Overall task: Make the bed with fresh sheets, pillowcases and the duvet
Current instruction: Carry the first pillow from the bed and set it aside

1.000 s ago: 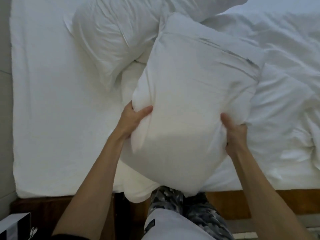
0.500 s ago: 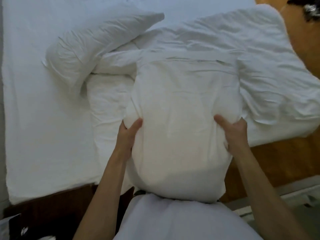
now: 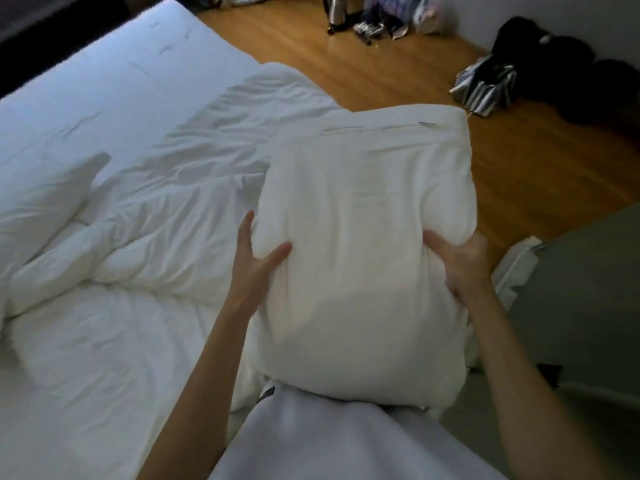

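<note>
Pillow [image 3: 360,244]: white, cased, zip seam along its far edge; held upright-tilted in front of the person's torso at centre frame, its lower end against the white shirt [image 3: 311,445].

Left hand [image 3: 254,261]: at the pillow's 9 o'clock edge, grip closed on it, thumb pressed into the front face, fingers behind.

Right hand [image 3: 460,265]: at the pillow's 3 o'clock edge, grip closed on it, fingers dug into the fabric.

Duvet [image 3: 173,209]: white, rumpled, heaped on the bed at 9 o'clock of the pillow.

Second pillow [image 3: 45,199]: lies at the far 9 o'clock side, partly on the duvet.

Bed [image 3: 104,81]: white sheet, bare toward 11 o'clock.

Wooden floor [image 3: 519,161]: from 12 to 2 o'clock; striped bag [image 3: 485,84] and dark bundles [image 3: 571,74] at 1 o'clock; blurred clutter at 12 o'clock.
</note>
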The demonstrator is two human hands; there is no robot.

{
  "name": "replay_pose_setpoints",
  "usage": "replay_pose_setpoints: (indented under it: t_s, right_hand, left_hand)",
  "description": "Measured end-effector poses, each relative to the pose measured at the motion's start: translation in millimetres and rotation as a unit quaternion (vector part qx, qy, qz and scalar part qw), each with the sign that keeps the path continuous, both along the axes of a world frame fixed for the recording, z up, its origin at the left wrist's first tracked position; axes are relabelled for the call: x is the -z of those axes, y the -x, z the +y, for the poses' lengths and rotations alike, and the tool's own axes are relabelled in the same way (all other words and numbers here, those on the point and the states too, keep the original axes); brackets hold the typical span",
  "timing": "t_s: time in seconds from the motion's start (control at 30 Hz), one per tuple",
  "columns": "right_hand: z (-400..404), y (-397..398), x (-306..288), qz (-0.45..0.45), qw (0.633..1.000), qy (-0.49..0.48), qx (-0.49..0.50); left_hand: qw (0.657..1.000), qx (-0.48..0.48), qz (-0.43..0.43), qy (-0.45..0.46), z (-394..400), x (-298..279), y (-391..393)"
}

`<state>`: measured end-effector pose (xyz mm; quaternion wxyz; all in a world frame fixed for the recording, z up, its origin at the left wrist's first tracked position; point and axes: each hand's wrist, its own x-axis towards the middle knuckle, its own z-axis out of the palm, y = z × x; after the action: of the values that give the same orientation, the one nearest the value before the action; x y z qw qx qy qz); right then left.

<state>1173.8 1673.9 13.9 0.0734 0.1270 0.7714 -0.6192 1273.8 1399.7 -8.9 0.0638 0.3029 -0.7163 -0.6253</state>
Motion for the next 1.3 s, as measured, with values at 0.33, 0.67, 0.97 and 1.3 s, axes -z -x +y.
replay_pose_setpoints:
  t_s: [0.33, 0.67, 0.97, 1.3]
  right_hand:
    - [128, 91, 16, -0.061, 0.984, -0.042, 0.164]
    - [221, 242, -13, -0.034, 0.959, -0.046, 0.277]
    - [305, 417, 23, -0.031, 0.961, -0.019, 0.275]
    - [372, 640, 8, -0.018, 0.991, -0.068, 0.111]
  left_hand:
    - [0.984, 0.177, 0.002, 0.013, 108, 21, 185]
    - [0.957, 0.287, 0.024, 0.021, 207, 0, 404]
    - [0.968, 0.25, -0.008, 0.031, 295, 22, 566]
    - [0.995, 0.08, 0.017, 0.053, 358, -7, 719]
